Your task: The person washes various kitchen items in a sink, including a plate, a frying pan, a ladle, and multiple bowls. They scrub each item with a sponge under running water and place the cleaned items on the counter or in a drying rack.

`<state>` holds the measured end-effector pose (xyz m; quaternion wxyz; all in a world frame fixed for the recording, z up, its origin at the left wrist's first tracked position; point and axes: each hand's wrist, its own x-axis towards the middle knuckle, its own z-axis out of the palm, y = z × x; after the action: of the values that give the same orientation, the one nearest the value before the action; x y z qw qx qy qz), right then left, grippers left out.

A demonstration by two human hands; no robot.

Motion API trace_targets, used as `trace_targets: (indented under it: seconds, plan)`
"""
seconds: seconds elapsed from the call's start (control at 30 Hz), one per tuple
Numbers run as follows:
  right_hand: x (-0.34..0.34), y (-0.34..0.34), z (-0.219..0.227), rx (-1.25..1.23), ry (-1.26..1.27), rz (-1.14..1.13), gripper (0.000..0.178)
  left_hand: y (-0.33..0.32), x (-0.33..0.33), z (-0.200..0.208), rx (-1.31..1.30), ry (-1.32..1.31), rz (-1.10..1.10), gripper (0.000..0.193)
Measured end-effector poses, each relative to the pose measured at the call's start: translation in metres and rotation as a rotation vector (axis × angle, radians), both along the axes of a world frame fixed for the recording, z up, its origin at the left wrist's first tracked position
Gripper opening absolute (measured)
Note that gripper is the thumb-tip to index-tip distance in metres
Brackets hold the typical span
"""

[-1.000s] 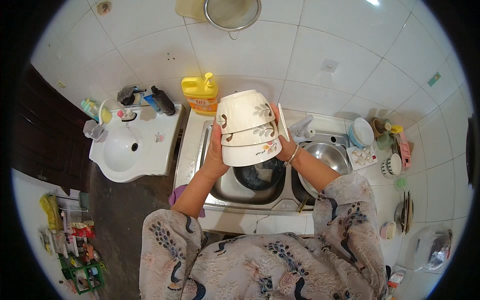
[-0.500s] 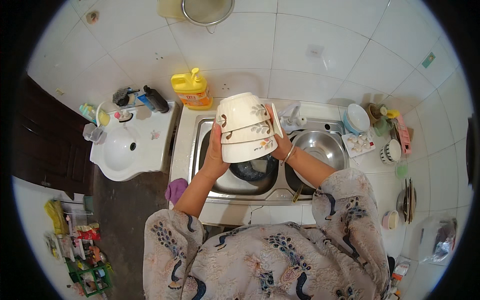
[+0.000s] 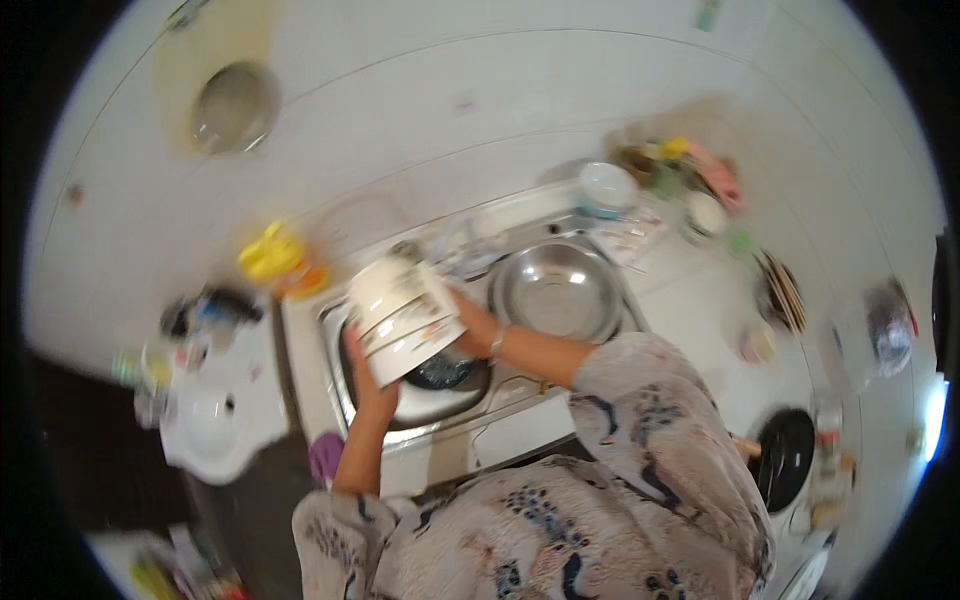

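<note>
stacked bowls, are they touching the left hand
Touching: the head view shows the left hand against the left side of the stacked bowls.

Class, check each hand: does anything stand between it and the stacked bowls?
Nothing visible separates the left hand from the stacked bowls; at the right hand, a pale dish shows edge-on between, contact unclear.

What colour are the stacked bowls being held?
Creamy white bowls with blurred darker markings, seen in the head view.

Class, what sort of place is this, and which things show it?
Probably a home kitchen: there's a steel sink, stacked cream bowls held over it, and a black pan to the right.
</note>
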<state>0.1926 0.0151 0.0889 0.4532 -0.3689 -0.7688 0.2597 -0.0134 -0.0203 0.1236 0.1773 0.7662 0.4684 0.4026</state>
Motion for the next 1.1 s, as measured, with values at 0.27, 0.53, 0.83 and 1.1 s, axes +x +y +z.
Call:
trace_targets:
  seconds: [0.27,0.53,0.83,1.1]
  plan:
    - [-0.021,-0.048,0.033,-0.257,0.295,0.133,0.082,-0.04,-0.012,0.001,-0.109,-0.23,-0.001,0.074]
    - [-0.039,-0.094,0.065,-0.393,0.172,0.033,0.076,-0.072,-0.033,-0.003,-0.187,-0.329,-0.011,0.076]
    - [0.0,-0.114,0.039,-0.86,0.33,-0.179,0.068,-0.069,0.008,-0.022,-0.509,-0.447,-0.167,0.085]
    - [0.166,-0.142,0.03,-0.708,0.422,-0.684,0.046,-0.035,0.19,-0.012,-1.081,-0.553,-0.43,0.087]
